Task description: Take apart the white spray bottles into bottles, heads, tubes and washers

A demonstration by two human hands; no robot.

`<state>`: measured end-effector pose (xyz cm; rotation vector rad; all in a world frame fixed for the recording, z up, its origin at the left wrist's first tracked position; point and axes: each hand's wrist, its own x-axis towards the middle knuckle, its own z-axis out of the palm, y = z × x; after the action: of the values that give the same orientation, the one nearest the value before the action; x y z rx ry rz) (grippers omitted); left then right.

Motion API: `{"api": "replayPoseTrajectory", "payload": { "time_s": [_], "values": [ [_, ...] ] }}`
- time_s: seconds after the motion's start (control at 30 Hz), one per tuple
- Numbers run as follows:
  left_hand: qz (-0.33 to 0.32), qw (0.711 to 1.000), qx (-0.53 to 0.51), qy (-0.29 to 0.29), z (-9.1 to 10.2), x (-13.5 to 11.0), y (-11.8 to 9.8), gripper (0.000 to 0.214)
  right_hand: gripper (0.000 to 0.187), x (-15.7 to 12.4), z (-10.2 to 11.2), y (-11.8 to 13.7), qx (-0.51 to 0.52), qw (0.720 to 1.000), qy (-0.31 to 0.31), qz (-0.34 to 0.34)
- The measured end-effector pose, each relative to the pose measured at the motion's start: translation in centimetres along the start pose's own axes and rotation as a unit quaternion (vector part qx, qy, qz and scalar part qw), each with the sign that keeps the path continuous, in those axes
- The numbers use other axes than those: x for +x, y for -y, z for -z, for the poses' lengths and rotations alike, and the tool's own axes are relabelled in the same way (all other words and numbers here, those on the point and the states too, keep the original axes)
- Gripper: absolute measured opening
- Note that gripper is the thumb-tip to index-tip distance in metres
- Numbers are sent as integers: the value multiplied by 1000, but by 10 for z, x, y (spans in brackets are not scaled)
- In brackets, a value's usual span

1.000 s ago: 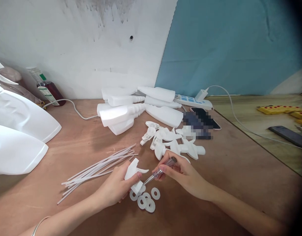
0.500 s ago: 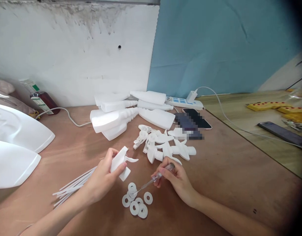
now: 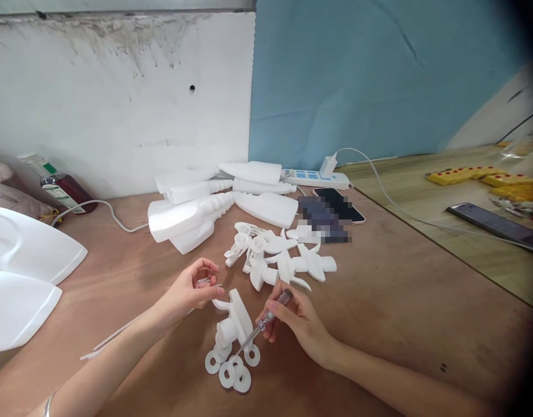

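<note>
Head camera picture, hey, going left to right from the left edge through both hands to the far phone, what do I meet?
Large white plastic shape at the left edge → left hand → white trigger sprayer head → right hand, holding a screwdriver → dark phone on the wood-grain surface.

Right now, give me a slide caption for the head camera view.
Right hand points a clear-handled screwdriver toward white ring washers by a trigger sprayer head, open left hand nearby.

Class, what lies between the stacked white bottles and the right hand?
The head view shows white spray heads heaped between the stacked bottles and the right hand.
</note>
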<state>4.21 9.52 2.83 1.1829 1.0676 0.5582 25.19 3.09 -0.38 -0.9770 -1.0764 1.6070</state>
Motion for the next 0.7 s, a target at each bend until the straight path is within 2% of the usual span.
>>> {"api": "replayPoseTrajectory", "payload": {
  "time_s": [0.07, 0.13, 0.27, 0.33, 0.4, 0.47, 0.7],
  "values": [
    [-53, 992, 115, -5, -1, -4, -1, 22, 30, 0, 0, 0, -2, 1000, 1, -5],
    [-112, 962, 247, 11, 0, -12, -7, 12, 30, 0, 1, -1, -1, 1000, 2, -8],
    [-189, 860, 460, 116, 0, -29, -18, 16, 30, 1, 1, -2, 3, 1000, 4, -8],
    [-210, 811, 530, 133, -1, -33, -19, 17, 30, 1, 1, -1, 0, 1000, 6, -6],
    [-224, 777, 575, 122, -4, -32, -16, 15, 30, 1, 1, -1, -2, 1000, 5, -4],
    [-238, 757, 599, 108, -6, -29, -12, 13, 31, 1, 1, -1, -3, 1000, 3, -3],
    [-297, 715, 629, 67, -9, -20, -3, 12, 32, 1, 1, 0, -1, 1000, 2, -9]
  ]
}}
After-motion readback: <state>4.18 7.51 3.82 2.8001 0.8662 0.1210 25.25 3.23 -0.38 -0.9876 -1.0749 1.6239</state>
